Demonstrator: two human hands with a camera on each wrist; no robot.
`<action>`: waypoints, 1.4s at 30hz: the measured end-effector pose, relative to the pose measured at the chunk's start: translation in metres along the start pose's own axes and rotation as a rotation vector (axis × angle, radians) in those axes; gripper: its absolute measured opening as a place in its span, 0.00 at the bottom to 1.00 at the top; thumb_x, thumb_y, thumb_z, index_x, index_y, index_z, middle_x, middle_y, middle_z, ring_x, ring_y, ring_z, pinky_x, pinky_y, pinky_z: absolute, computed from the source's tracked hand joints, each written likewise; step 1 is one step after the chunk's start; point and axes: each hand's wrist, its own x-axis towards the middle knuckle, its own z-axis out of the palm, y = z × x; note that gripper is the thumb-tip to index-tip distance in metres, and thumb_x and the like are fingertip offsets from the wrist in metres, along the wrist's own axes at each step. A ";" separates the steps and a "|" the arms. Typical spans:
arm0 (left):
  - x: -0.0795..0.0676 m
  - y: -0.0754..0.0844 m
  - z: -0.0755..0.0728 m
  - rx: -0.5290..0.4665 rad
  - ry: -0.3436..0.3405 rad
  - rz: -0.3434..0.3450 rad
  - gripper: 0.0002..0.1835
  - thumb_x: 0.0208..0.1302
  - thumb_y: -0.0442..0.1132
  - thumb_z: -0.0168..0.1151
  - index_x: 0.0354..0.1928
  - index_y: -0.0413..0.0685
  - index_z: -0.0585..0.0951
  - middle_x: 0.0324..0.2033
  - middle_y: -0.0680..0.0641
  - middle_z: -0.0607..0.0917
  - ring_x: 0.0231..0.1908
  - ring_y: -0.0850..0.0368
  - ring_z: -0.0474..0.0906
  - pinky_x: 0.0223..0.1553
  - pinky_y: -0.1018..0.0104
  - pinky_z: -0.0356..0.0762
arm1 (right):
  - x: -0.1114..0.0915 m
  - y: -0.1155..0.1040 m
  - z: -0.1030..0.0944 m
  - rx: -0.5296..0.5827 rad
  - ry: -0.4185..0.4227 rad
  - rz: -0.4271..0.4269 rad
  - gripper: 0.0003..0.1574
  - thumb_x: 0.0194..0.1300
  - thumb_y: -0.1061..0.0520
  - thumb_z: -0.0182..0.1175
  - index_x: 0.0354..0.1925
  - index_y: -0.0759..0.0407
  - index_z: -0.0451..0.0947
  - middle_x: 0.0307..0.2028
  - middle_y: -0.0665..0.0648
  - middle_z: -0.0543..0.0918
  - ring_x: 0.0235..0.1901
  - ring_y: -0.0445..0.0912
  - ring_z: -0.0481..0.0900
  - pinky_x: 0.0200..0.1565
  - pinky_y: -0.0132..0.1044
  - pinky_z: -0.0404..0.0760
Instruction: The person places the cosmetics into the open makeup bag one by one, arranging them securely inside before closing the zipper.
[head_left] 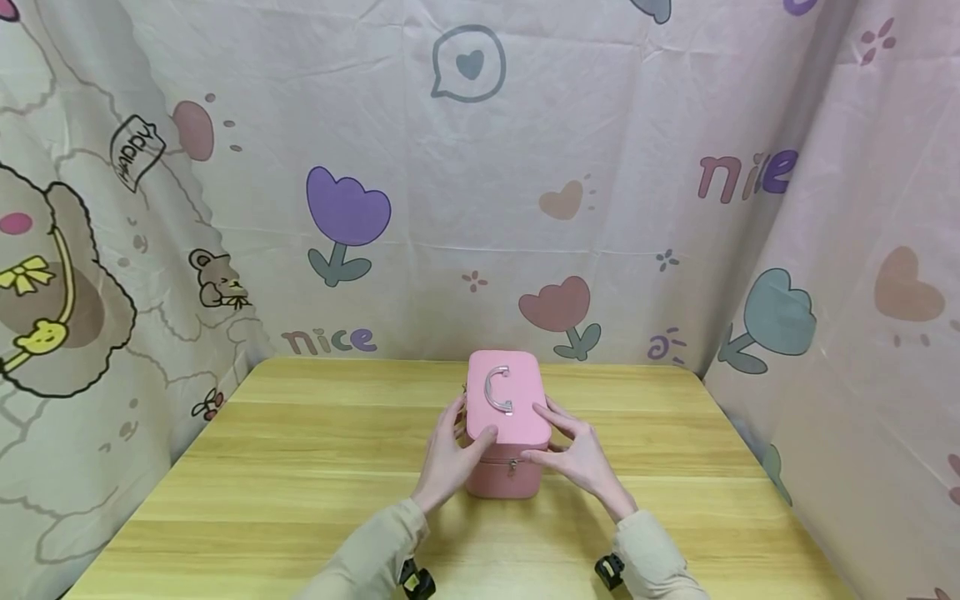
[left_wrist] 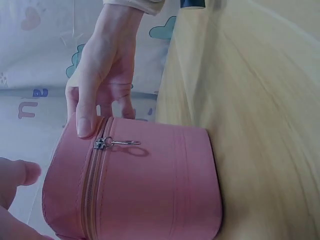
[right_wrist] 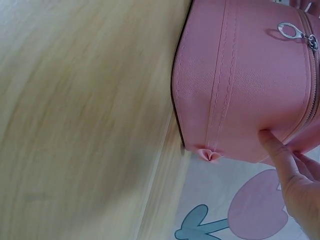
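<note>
A pink zip-up cosmetic case [head_left: 504, 482] stands upright on the table, with a silvery curved handle [head_left: 495, 390] on its lid. A zipper runs round below the lid, and its metal pull [left_wrist: 125, 143] hangs on the front face. My left hand [head_left: 447, 462] holds the case's left side, the thumb lying over the front edge of the lid and the fingertips partly hidden. From the other side my right hand [head_left: 581, 457] grips the right front corner. Its thumb lies just beside the zipper pull, and one finger [right_wrist: 280, 155] presses the side wall.
The wooden table [head_left: 315, 467] reaches back to a printed cloth curtain [head_left: 450, 192], which also hangs along both sides. Dark wrist devices [head_left: 417, 579] sit by the sleeves. A small pink bow-shaped tab [right_wrist: 209, 155] sticks out low on the case.
</note>
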 end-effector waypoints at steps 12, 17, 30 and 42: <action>0.005 0.001 -0.006 0.022 -0.075 0.006 0.40 0.53 0.49 0.63 0.64 0.38 0.60 0.58 0.39 0.67 0.53 0.42 0.71 0.53 0.56 0.73 | -0.004 -0.001 0.002 -0.025 -0.023 -0.009 0.48 0.44 0.55 0.70 0.63 0.54 0.62 0.68 0.58 0.51 0.66 0.56 0.54 0.53 0.45 0.73; 0.005 0.001 -0.006 0.016 -0.074 0.018 0.40 0.52 0.48 0.64 0.63 0.36 0.60 0.58 0.38 0.68 0.53 0.42 0.72 0.52 0.57 0.73 | -0.010 -0.004 0.004 -0.054 0.018 -0.067 0.49 0.45 0.57 0.69 0.64 0.58 0.58 0.66 0.61 0.54 0.64 0.57 0.57 0.52 0.46 0.74; 0.006 -0.001 -0.008 0.002 -0.068 0.026 0.40 0.51 0.48 0.64 0.63 0.36 0.61 0.58 0.37 0.67 0.53 0.42 0.72 0.52 0.58 0.74 | -0.018 0.021 0.017 -0.638 0.273 -0.579 0.16 0.46 0.47 0.68 0.14 0.45 0.70 0.10 0.37 0.69 0.12 0.25 0.59 0.16 0.13 0.58; 0.006 -0.001 -0.007 -0.008 -0.062 0.024 0.40 0.51 0.46 0.65 0.62 0.35 0.61 0.58 0.37 0.68 0.53 0.41 0.72 0.50 0.62 0.75 | -0.019 0.005 0.044 -0.965 0.315 -0.495 0.25 0.44 0.40 0.66 0.06 0.42 0.64 0.04 0.35 0.56 0.09 0.28 0.48 0.14 0.20 0.44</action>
